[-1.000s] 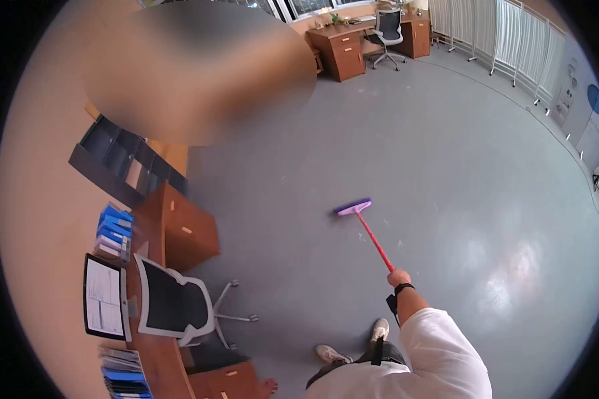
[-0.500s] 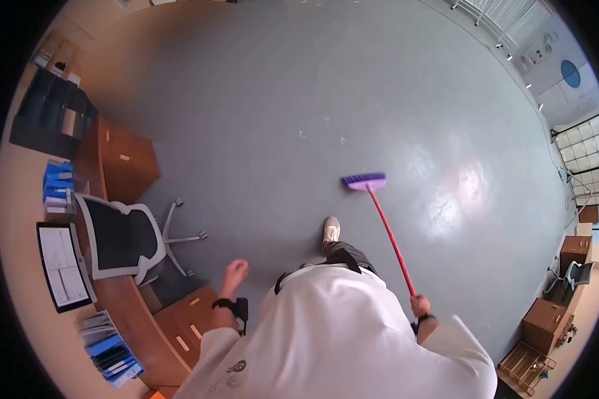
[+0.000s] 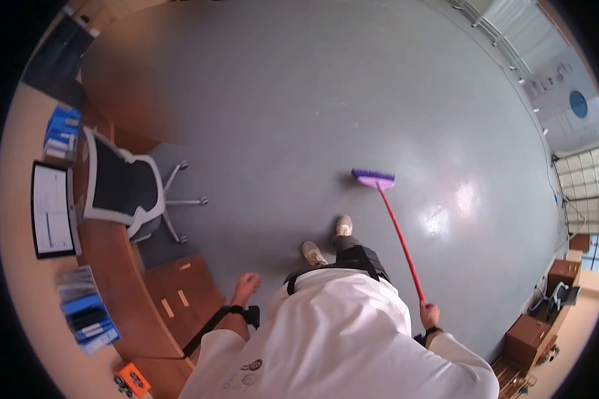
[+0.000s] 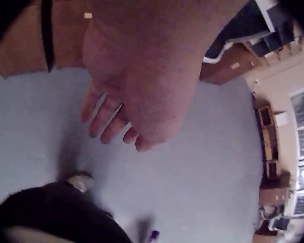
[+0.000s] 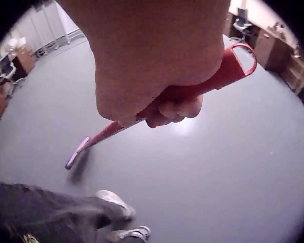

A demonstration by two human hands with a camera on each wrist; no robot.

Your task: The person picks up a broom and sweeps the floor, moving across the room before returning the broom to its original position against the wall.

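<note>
My right hand (image 3: 430,314) grips the upper end of the red handle of a broom (image 3: 400,239). In the right wrist view, the fingers (image 5: 178,110) curl round the handle, and its looped end (image 5: 243,58) sticks out past the hand. The broom's pink and purple head (image 3: 374,179) is out ahead of the feet, low over the grey floor, with its dark purple bristles facing away. My left hand (image 3: 247,286) hangs empty at the left side, near the desk drawers. In the left wrist view its fingers (image 4: 109,119) are loose and hold nothing.
To the left stand an office chair (image 3: 123,186) on a wheeled base, a wooden desk (image 3: 113,266), a monitor (image 3: 52,209) and blue folders (image 3: 86,319). White curtain screens (image 3: 509,26) line the far right. Desks (image 3: 526,336) stand at the lower right. Two shoes (image 3: 343,226) are on the floor.
The view has tilted down from the far room to the body and floor. My left hand has come into view. My right hand keeps its grip while the broom now lies further right.
</note>
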